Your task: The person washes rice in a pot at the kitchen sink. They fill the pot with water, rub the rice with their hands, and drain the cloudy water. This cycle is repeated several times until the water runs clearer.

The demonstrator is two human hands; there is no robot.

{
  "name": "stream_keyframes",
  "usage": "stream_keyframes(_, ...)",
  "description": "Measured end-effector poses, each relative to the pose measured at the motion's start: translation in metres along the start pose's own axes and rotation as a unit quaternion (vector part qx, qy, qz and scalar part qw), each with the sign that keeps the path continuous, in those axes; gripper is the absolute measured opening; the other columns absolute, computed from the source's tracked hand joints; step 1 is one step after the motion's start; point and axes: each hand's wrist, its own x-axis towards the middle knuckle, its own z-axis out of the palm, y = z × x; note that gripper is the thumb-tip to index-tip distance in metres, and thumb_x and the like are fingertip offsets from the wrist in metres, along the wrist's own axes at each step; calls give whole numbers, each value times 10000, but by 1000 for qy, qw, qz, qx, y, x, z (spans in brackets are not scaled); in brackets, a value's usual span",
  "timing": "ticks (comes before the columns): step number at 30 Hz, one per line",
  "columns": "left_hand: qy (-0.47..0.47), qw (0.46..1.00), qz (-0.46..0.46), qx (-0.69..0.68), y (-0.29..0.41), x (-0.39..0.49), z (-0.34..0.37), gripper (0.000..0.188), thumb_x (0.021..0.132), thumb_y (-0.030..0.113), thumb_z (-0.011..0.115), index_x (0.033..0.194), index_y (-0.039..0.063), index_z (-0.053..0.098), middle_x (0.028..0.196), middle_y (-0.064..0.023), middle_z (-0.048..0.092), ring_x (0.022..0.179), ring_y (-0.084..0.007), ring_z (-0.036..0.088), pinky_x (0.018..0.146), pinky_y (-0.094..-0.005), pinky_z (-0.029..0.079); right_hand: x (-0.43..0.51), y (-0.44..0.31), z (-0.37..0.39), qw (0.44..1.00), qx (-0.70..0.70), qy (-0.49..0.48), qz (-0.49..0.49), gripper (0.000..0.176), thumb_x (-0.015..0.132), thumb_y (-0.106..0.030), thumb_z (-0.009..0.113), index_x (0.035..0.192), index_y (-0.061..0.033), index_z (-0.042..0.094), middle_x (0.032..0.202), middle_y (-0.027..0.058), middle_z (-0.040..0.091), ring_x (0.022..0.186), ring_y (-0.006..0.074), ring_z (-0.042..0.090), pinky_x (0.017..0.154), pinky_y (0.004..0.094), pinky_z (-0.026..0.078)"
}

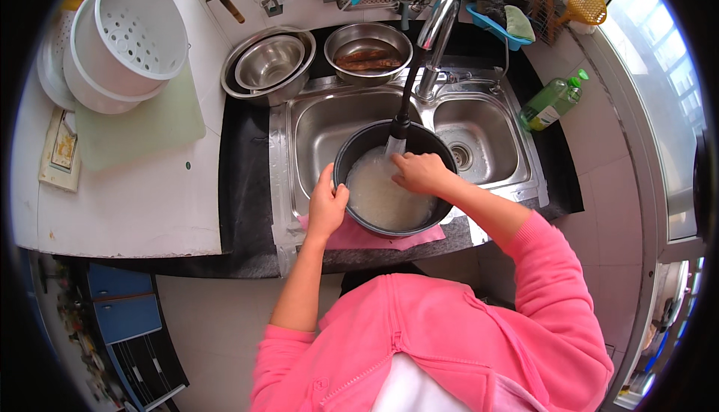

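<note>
A dark round cooking pot (359, 218) stands at the sink's front edge, partly over the left basin. Inside is cloudy, whitish water (387, 198); whether grains lie beneath the surface is unclear. My left hand (327, 201) grips the pot's left rim, thumb toward the inside. Over the pot's right half, my right hand (424, 173) has its fingers bent beside the clear end of the faucet's hose nozzle (395, 145). I cannot tell whether those fingers hold it. The nozzle hangs from the chrome faucet (441, 19) into the pot. A pink cloth (365, 236) lies partly under the pot.
The double-basin steel sink (314, 131) has a drain (462, 155) at right. Behind it stand nested steel bowls (269, 61) and a steel bowl (368, 33) holding brown pieces in liquid. A green detergent bottle (550, 103) is at right, white perforated containers (137, 30) at left.
</note>
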Motion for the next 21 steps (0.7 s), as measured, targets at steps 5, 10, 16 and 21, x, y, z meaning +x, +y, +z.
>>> stream_keyframes(5,3,1000,-7,6,2,-1,0,502,819,107,524,1285,-37,404,614,-62,466,537,-127,463,527,-294,399,51,-31,28,987,-30,-155,43,610,862,-536,437,1295,-105,443,1167,152,574,1054,320,585,874,434,469)
stream_keyframes(10,8,999,-9,30,1,2,-1,503,815,117,518,1283,-30,406,625,-93,492,545,-153,485,546,-312,415,30,-54,50,968,-77,-155,-182,481,831,-428,526,1256,-203,503,1327,135,415,1141,364,474,922,429,440)
stream_keyframes(16,-5,1000,-22,6,-4,3,0,507,811,121,520,1280,-34,404,625,-106,502,541,-182,495,557,-325,422,9,-24,60,898,-14,-323,-300,318,826,-267,540,1109,-148,621,1184,126,536,1030,351,532,877,430,446)
stream_keyframes(21,-8,1000,-2,0,-6,1,0,519,808,120,531,1285,-33,396,616,-104,492,540,-185,494,554,-321,420,1,6,40,874,53,-410,-257,243,840,-201,552,1040,-88,629,984,161,630,891,364,576,835,421,447)
